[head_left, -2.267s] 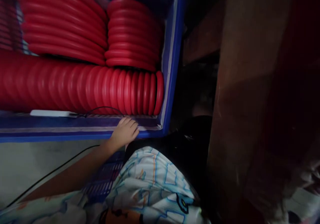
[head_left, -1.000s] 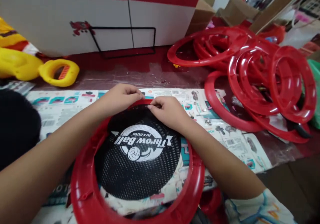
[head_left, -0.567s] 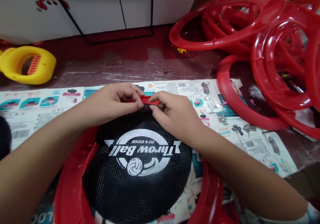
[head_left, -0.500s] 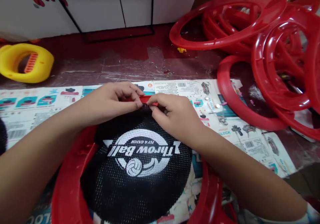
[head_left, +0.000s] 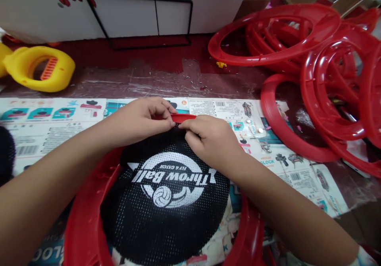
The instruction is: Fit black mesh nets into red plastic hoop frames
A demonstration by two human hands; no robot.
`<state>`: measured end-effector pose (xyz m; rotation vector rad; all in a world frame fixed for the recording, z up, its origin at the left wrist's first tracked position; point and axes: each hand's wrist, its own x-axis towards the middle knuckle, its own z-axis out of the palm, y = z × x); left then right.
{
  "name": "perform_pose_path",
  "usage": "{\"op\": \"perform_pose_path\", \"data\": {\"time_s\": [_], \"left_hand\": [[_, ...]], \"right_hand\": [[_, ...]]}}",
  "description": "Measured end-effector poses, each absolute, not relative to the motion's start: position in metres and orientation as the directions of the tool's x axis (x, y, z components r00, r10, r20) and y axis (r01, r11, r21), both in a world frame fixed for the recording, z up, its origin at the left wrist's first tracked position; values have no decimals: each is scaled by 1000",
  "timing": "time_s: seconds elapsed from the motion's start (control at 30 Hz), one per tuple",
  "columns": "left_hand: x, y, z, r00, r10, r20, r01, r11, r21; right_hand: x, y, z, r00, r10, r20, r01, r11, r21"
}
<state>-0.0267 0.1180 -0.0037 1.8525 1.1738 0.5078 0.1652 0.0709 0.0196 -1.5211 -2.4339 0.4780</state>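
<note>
A round black mesh net (head_left: 166, 226) with white "Throw Ball" print, upside down to me, lies inside a red plastic ring (head_left: 81, 218). At the ring's far side, my left hand (head_left: 145, 117) pinches the net's edge between thumb and fingers. Close beside it, my right hand (head_left: 210, 139) has its index fingertip on the same edge, with the thumb bent below and the other fingers curled under. The net's far edge meets the ring's rim there; its near right edge lies loose, apart from the ring. My fingertips partly hide the point of contact.
Printed cardboard sheets (head_left: 59, 135) cover the table. Several red rings (head_left: 274, 56) are piled at the right. A yellow plastic handle (head_left: 64, 73) lies at the far left, and a black wire frame (head_left: 151, 46) stands by a white box (head_left: 127, 16). Another dark mesh piece (head_left: 6, 153) shows at the left edge.
The view has shifted slightly. My right index finger has straightened onto the net's edge, and its thumb has drawn back a little. My left hand keeps its pinch.
</note>
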Motion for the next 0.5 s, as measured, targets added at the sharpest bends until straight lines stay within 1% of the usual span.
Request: {"op": "perform_pose_path", "data": {"time_s": [0.2, 0.27, 0.37, 0.43, 0.5], "left_hand": [[-23, 115, -4, 480, 873, -87, 553, -223, 803], [-22, 114, -4, 480, 874, -80, 565, -238, 790], [-23, 112, -5, 483, 874, -59, 558, -256, 789], [-24, 111, -5, 506, 862, 14, 521, -318, 792], [-24, 108, -3, 574, 808, 135, 462, -456, 761]], "right_hand": [[160, 71, 21, -431, 902, -13, 852, 402, -334], [160, 71, 26, -415, 909, -32, 847, 373, -380], [166, 71, 36, -327, 944, -42, 819, 261, -510], [171, 70, 44, -242, 969, -51, 825, 178, -537], [177, 70, 49, -189, 980, -63, 843, 129, -523]]}}
